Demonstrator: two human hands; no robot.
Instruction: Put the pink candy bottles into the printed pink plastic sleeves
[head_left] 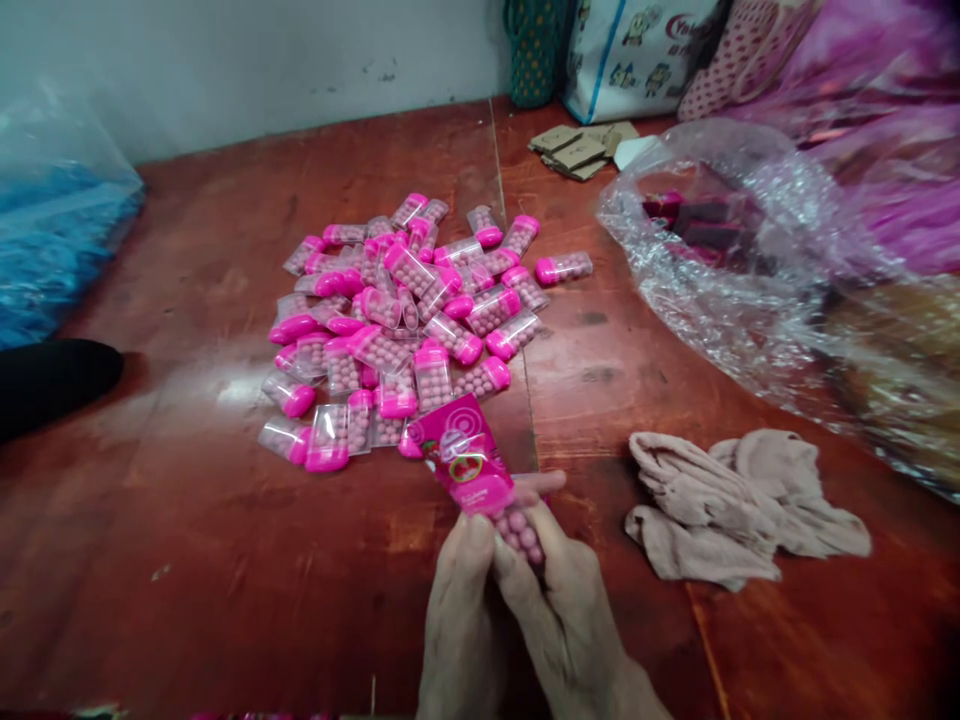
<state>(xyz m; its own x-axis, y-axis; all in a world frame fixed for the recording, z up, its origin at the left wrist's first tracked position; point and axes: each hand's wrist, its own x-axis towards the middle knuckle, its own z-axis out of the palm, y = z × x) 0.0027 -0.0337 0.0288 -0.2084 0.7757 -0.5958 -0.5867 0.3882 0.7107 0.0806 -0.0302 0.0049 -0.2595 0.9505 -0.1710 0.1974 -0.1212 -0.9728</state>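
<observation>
1. At the far left a blue plastic bag (52, 240) lies blurred and cut off by the frame edge; its contents cannot be made out. Below it a dark rounded shape (52, 382) reaches in from the edge, too cropped to identify.
2. In the middle of the red-brown surface (187, 560) lies a pile of clear candy containers (405, 320) with pink caps, overlapping so that the lower ones are partly hidden.
3. Just below the pile, the left hand (457, 620) and the right hand (559, 620) are both closed around one candy container (519, 530), held just above the surface; only a few pink beads show between the fingers.
4. A pink printed sleeve (465, 455) covers the container's upper end, touching the pile's near edge.
5. To the right a crumpled beige cloth (735, 505) lies apart from the hands.
6. Beyond it a clear plastic bag (750, 260) holds dark pink items, blurred by the film.
7. Along the wall stand patterned bags (637, 50), cut off at the top.
</observation>
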